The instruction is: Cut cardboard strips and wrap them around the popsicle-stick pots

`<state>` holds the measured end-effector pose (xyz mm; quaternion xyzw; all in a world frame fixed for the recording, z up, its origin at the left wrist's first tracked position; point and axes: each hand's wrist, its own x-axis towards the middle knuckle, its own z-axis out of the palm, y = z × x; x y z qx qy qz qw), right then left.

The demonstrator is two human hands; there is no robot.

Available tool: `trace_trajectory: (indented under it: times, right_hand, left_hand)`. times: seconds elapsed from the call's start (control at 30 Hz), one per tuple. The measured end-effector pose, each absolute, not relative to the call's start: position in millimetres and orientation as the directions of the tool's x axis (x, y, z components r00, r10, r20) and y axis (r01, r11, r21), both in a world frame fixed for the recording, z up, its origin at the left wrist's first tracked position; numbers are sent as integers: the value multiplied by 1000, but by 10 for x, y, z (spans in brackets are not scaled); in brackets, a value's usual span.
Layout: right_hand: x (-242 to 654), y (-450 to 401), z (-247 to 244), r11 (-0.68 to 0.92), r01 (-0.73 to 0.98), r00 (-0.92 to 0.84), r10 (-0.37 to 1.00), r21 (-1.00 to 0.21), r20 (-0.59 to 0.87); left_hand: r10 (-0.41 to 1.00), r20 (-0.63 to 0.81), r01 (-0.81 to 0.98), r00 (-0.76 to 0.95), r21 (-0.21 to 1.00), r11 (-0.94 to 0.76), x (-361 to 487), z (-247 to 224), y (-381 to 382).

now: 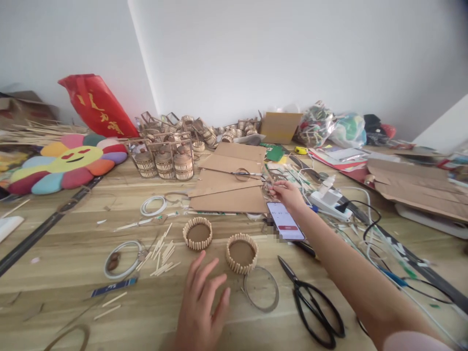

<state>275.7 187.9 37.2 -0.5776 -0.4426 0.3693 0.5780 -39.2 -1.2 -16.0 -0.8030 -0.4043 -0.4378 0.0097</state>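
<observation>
My left hand (203, 304) hovers low over the table with its fingers apart and nothing in them, just below two round trays edged with short sticks, one on the left (198, 233) and one on the right (242, 253). A thin ring (261, 289) lies against the right tray. Farther off, my right hand (283, 191) reaches past a lit phone (285, 222) to the right edge of the cardboard sheets (228, 187). Its fingers are pinched together; whatever they hold is too small to name. Black scissors (310, 307) lie under my right forearm's left side.
Loose sticks (164, 253) and white rings (153, 206) lie at the left. Several small stick baskets (164, 163) stand behind them. A flower cushion (69, 163) is at the far left. A power strip (331, 202) with cables sits right of my right hand.
</observation>
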Motion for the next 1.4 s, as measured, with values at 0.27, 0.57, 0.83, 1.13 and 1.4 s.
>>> trace_trajectory:
  times: [0.27,0.57,0.83,1.13,1.4]
  right_hand:
    - [2316,369,433,299,333,124,926,-894,356]
    - [1579,-478,385,720,668,-435,583,-189,686]
    - [1504,-617,538,783,612,-552,520,-106,652]
    - [1594,-533,515,655,750,-441,600,-93,667]
    - [2253,-597,617,393,807,-287,914,-441,288]
  left_hand:
    - [578,744,564,335,334,-756,-283,27,-123]
    - [406,782,457,473,176,-872,-330,307,-436]
    - [427,808,479,406,210,-852,-443,326,-542]
    - [583,755,403,301,453,-795,-539,475,-548]
    - [969,155,586,-190,810,-15,-943,356,-505]
